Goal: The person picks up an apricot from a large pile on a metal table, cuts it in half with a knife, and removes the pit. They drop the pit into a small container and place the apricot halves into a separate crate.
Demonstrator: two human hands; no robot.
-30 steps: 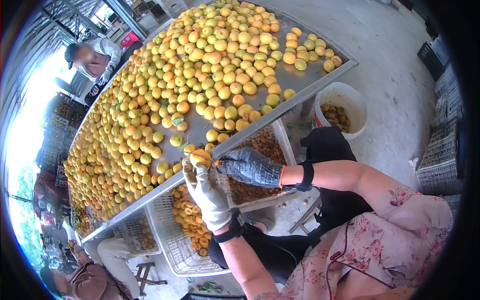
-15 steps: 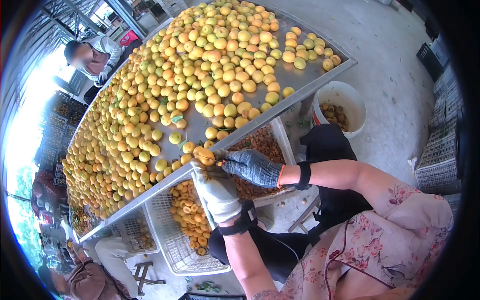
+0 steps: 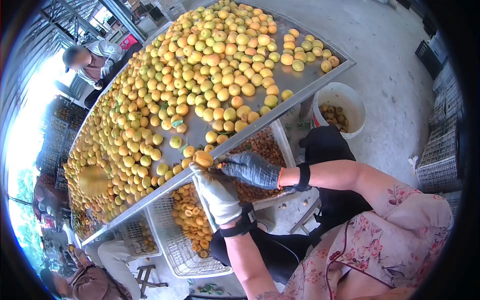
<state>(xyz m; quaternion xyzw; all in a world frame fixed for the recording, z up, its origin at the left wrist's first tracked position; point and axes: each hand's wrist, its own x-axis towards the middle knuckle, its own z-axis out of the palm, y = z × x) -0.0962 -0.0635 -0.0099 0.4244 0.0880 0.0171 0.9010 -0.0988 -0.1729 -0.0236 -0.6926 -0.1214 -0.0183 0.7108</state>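
My left hand (image 3: 216, 192), in a white glove, is closed around a yellow-orange apricot (image 3: 202, 159) at the table's near edge. A groove runs across the apricot's skin. Beside it my right hand (image 3: 252, 169), in a grey knit glove, is closed on what looks like a small knife (image 3: 221, 165); its blade is hardly visible and the glove hides most of the handle. Below my hands stand a white basket (image 3: 170, 250) of halved apricots (image 3: 191, 217) and a crate (image 3: 283, 142) of brown pits (image 3: 262, 145).
A metal-topped table (image 3: 297, 80) with a raised rim bears a large heap of apricots (image 3: 200, 65). A white bucket (image 3: 355, 107) with some fruit stands at the right. Stacked crates (image 3: 437, 150) line the far right. Co-workers sit across the table (image 3: 90, 62) and at lower left (image 3: 92, 282).
The blade that lay against the apricot hardly shows now, and a groove faces up on the fruit. Both hands stay nearly in place. The co-worker across has shifted slightly.
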